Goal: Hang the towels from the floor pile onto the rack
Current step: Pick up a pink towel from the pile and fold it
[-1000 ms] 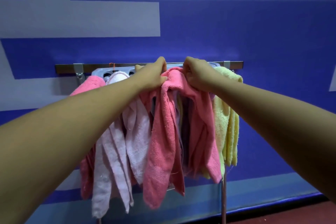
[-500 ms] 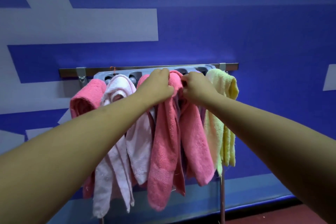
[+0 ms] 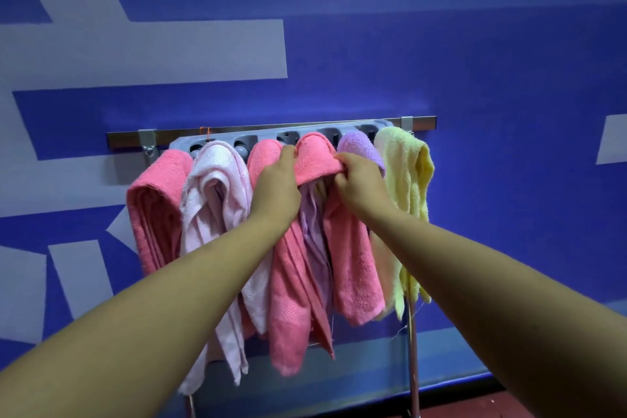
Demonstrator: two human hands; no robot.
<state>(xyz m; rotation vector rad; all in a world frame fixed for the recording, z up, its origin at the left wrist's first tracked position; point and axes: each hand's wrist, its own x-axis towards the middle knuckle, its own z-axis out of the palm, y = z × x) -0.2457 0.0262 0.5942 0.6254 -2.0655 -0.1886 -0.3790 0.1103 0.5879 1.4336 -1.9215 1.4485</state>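
1. Both my hands are up at the rack point(image 3: 261, 138). My left hand point(image 3: 276, 187) grips the bunched top fold of the pink towel point(image 3: 317, 154), and my right hand point(image 3: 359, 180) pinches the same fold from the other side.
2. That towel is draped over the rack, between the middle pink towel point(image 3: 263, 156) and the lilac towel point(image 3: 359, 146), with its tails hanging down.
3. Six towels are up, counting this one. The others are the leftmost pink towel point(image 3: 156, 207), the pale pink towel point(image 3: 213, 187) and the yellow towel point(image 3: 407, 180) at the right end. I judge this one nearly settled, needing only a tidy and a release.
4. The floor pile is out of view, so I cannot tell how many towels are left to hang.
5. My hands cover the spot where the fold meets the rack, so how well it is seated is hidden. The lilac cloth hanging beneath my hands may belong to the lilac towel, but I cannot be sure.
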